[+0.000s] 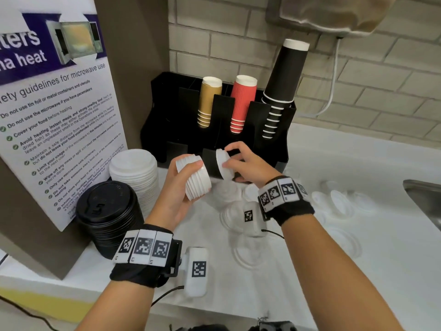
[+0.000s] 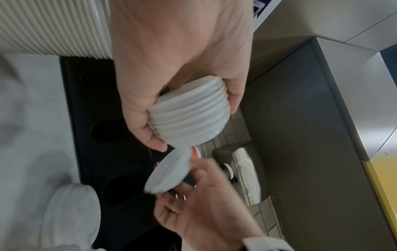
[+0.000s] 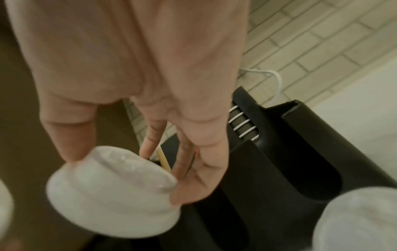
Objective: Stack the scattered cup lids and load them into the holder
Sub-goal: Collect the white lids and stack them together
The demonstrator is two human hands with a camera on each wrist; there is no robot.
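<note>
The left hand [image 1: 181, 187] curls around a short nested stack of small white plastic lids [image 1: 193, 177], held sideways above the counter. The right hand [image 1: 241, 161] pinches one more white lid [image 1: 224, 163], tilted, just beside the black holder [image 1: 214, 130]. Misaligned, it could jam or knock the stack loose.

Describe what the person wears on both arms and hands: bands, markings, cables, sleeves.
Both forearms are bare, with no sleeves or gloves. The left hand and the right hand each have a black fabric wristband topped by a row of white tiles printed with black square codes. A white camera pod carrying its own code hangs below each wrist, and a thin black cable trails from it.
</note>
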